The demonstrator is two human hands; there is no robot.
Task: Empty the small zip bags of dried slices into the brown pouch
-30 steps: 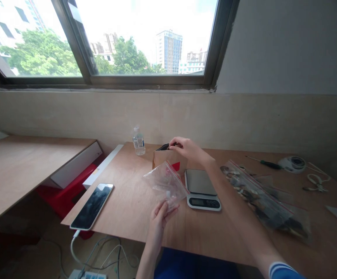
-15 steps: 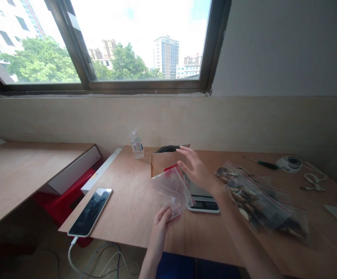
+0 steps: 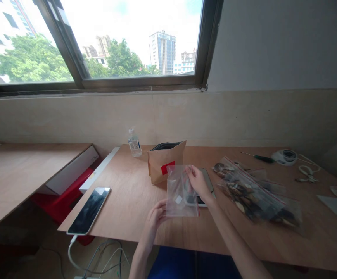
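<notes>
A small clear zip bag (image 3: 181, 192) with a red seal strip hangs upright in front of me, over the near part of the wooden table (image 3: 133, 193). My left hand (image 3: 154, 216) pinches its lower left corner. My right hand (image 3: 197, 183) grips its upper right edge near the seal. Just behind the bag lies a kitchen scale (image 3: 206, 182), mostly hidden by the bag and my right hand. A brown paper pouch (image 3: 166, 162) with a red label stands open behind it.
A large clear bag of dark dried pieces (image 3: 254, 193) lies to the right. A phone (image 3: 89, 210) on a cable rests near the left front edge. A water bottle (image 3: 134, 143) stands at the back. A screwdriver (image 3: 255, 157), tape roll (image 3: 285, 155) and scissors (image 3: 305, 173) lie far right.
My right hand left the top of the paper pouch, came back toward me and took hold of the small bag's upper edge. The bag now hangs upright instead of tilted.
</notes>
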